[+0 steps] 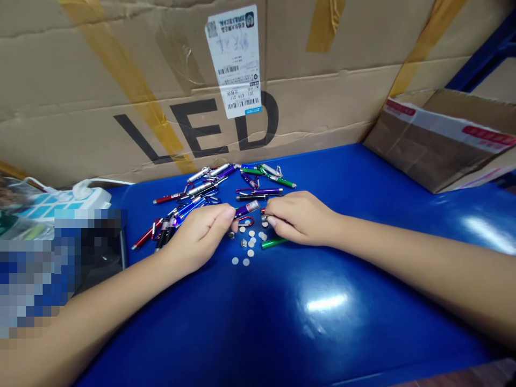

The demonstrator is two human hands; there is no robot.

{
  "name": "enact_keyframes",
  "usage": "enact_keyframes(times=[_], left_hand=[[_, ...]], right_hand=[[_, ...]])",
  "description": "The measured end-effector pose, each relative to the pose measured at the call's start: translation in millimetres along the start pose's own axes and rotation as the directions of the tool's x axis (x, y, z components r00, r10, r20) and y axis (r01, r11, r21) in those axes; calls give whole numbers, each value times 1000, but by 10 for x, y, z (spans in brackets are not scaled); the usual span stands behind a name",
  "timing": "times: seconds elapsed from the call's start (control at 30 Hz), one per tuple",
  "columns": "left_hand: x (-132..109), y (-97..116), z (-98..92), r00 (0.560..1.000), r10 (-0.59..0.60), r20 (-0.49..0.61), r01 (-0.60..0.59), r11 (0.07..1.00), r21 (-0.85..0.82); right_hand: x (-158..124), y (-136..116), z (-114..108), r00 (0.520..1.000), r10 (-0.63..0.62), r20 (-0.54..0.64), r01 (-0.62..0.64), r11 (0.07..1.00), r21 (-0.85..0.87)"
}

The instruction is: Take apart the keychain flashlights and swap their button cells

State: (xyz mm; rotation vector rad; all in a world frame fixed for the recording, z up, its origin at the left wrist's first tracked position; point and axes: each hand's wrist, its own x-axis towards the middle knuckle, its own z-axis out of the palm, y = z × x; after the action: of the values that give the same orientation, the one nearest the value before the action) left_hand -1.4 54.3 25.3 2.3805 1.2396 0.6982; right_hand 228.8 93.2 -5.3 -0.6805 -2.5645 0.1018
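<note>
My left hand (205,234) is closed on a purple penlight (247,208) with a silver label band, its end pointing right. My right hand (300,217) is closed in a pinch just right of it, with a small metal and red piece partly showing at the fingertips (264,216). A red carabiner clip (245,221) hangs by the left fingertips. Several button cells (250,253) and a small metal cap (244,243) lie below and between the hands. A green tube (274,243) lies under my right hand.
Several coloured penlights with clips (201,189) are heaped behind and left of my hands on the blue table (250,333). A large LED carton (153,80) stands behind. An open cardboard box (435,140) is at the right, a power strip (88,203) at the left.
</note>
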Motion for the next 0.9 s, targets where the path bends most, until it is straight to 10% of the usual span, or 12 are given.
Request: enact_keyframes(times=[0.9], left_hand=[[-4,-272,90,995,62,73,-62,998,-9]], right_hand=[[43,180,-26,978,71,198,-17,964,-264]])
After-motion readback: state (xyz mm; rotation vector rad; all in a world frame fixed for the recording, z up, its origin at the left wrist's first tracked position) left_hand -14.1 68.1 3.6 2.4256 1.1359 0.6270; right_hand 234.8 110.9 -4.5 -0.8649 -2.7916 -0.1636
